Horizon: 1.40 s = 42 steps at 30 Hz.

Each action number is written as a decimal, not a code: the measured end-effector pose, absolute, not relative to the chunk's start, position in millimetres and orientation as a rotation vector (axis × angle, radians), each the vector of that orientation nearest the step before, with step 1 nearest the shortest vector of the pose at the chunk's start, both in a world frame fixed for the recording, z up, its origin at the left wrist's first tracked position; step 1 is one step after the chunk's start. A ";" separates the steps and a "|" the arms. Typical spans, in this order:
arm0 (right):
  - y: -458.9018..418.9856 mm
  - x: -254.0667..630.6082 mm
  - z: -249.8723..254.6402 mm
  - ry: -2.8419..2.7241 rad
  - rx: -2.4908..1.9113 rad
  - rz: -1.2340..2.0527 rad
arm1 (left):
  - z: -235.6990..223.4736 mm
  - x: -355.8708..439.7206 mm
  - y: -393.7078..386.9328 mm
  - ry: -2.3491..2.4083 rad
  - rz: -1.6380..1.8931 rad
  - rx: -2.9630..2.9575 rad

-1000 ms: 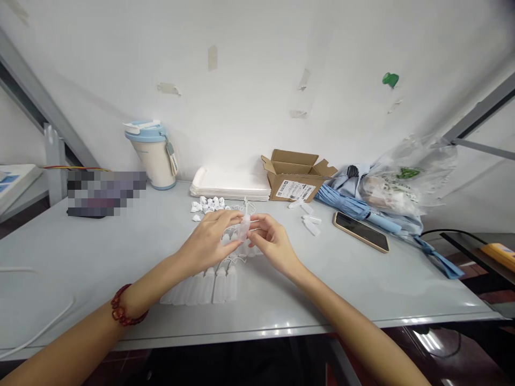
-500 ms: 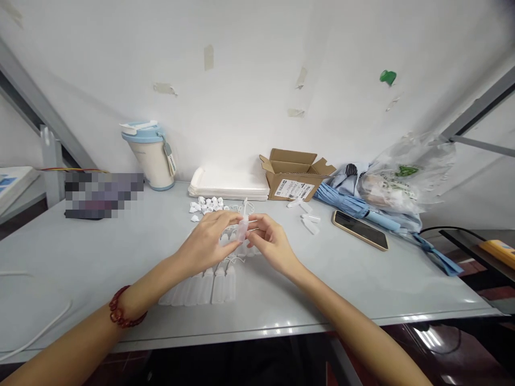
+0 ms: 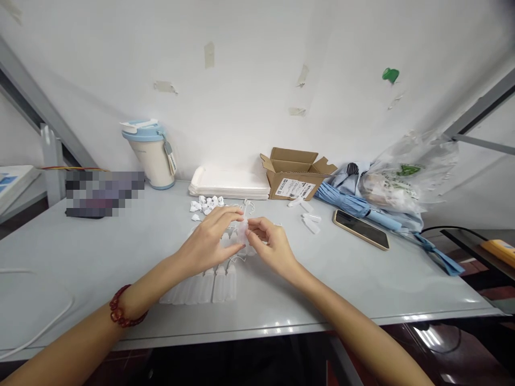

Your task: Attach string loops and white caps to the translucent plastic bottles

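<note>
A small translucent plastic bottle with a thin upright tip stands between my hands, above the desk. My left hand curves around it, index finger near its top and thumb near its base. From the other side, the bent fingers and thumb of my right hand pinch the bottle. Several similar bottles lie side by side in a row in front of my hands, and more lie partly hidden beneath them. White caps are heaped just behind my left hand.
At the back are a blue-lidded tumbler, a stack of white envelopes and an open cardboard box. Loose translucent pieces, a phone, a blue umbrella and a plastic bag are on the right. A white cable lies at left.
My left fingers have shifted slightly upward around the bottle's top and its thumb a little lower. The bottle stays between both hands, which otherwise hold nearly the same place.
</note>
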State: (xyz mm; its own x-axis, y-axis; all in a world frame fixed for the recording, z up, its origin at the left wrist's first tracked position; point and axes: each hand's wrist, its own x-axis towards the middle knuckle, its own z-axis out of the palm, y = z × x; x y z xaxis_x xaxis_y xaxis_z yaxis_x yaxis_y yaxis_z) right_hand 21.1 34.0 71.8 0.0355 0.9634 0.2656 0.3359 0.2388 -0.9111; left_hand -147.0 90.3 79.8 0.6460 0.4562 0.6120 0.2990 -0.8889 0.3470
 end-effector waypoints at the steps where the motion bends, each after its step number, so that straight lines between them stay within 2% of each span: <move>1: 33.9 20.9 71.8 -1.502 -1.281 0.769 | 79.4 -147.0 90.4 0.607 1.077 2.650; 7: 33.6 20.4 72.8 -1.446 -1.275 0.845 | 81.6 -146.2 90.3 0.549 1.127 2.640; 15: 34.1 24.0 83.1 -1.095 -1.140 1.316 | 87.8 -148.8 88.7 0.459 1.077 2.651; 22: 33.6 32.0 95.6 -1.080 -1.141 1.514 | 90.7 -152.8 88.3 0.412 0.972 2.637; 32: 31.4 56.7 104.4 -1.760 -1.282 1.824 | 101.7 -152.8 70.6 0.297 0.440 2.579; 42: 33.1 54.3 98.9 -2.044 -1.361 1.862 | 91.9 -152.0 61.1 0.380 0.242 2.679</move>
State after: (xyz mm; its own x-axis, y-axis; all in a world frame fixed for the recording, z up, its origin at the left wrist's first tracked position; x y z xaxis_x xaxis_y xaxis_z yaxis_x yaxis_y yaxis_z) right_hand 54.3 33.1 98.9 -0.6085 0.6215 -0.4934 0.5492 -0.1189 -0.8272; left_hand -152.0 61.1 91.9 0.9474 0.3004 0.1105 0.2268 -0.8738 0.4302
